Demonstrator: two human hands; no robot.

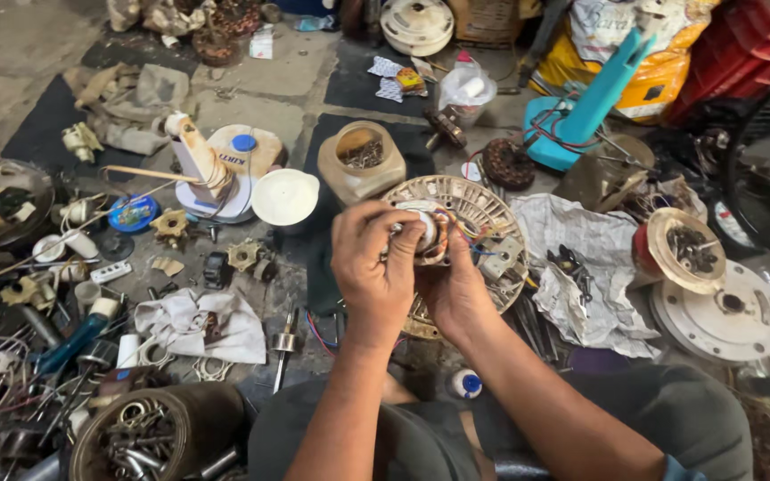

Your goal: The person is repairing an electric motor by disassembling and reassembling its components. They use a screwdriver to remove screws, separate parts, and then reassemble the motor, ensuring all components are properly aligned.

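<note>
Both my hands hold a small fan motor [427, 233] with copper windings and coloured wires in front of me. My left hand [372, 264] grips its left side, fingers curled over the top. My right hand [453, 287] holds it from below and the right. Right behind the motor stands a round beige slotted fan housing [483, 203], tilted up on the floor. Wires run from the motor to a small switch block [502, 256] on that housing.
A tan jar of screws [361, 160], a white lid [285, 197], a tin of metal parts [140, 432], white rags [202, 321], crumpled paper [581, 267] with dark bits, round metal covers [715, 316] and a teal fan stand [581, 116] crowd the concrete floor.
</note>
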